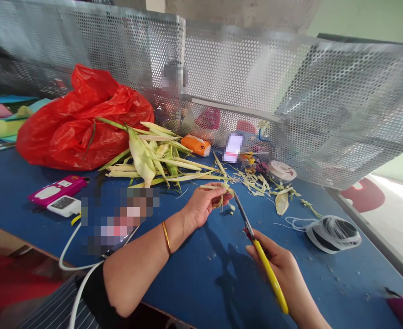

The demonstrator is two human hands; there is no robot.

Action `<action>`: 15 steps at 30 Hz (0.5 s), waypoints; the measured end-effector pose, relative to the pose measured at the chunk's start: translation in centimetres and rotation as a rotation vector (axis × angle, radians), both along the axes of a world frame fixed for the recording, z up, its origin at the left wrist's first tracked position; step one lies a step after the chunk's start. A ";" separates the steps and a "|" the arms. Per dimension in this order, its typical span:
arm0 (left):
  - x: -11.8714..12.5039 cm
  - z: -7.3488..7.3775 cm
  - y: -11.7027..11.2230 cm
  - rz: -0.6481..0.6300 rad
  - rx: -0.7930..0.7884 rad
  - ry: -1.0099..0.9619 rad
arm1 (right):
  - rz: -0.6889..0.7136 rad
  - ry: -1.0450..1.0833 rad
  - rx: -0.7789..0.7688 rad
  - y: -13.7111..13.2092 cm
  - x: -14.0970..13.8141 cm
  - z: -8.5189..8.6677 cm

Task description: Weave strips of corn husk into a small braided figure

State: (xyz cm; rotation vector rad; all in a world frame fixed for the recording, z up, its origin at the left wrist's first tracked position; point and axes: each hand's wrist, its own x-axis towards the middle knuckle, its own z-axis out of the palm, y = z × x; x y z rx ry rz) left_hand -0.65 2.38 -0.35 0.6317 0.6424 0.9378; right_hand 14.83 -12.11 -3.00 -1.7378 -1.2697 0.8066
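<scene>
My left hand [204, 203] is closed in a pinch on a small piece of pale green leaf [218, 189] just above the blue table [194, 269]. My right hand [275, 262] grips yellow-handled scissors [256, 242], whose blades point up to the leaf at my left fingertips. A gold bangle [166, 237] sits on my left wrist. A heap of long green and cream leaves [153, 157] lies behind my left hand.
A red plastic bag [81, 119] lies at the back left. Leaf trimmings [259, 183], an orange object [196, 145], a white spool of thread [333, 233], a pink device [57, 188] and a white one [64, 205] lie around. A perforated metal screen [290, 87] walls the back.
</scene>
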 end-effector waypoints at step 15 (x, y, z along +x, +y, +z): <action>0.0 -0.5 0.3 0.012 -0.048 0.091 | 0.109 0.107 0.128 -0.1 3.2 -0.6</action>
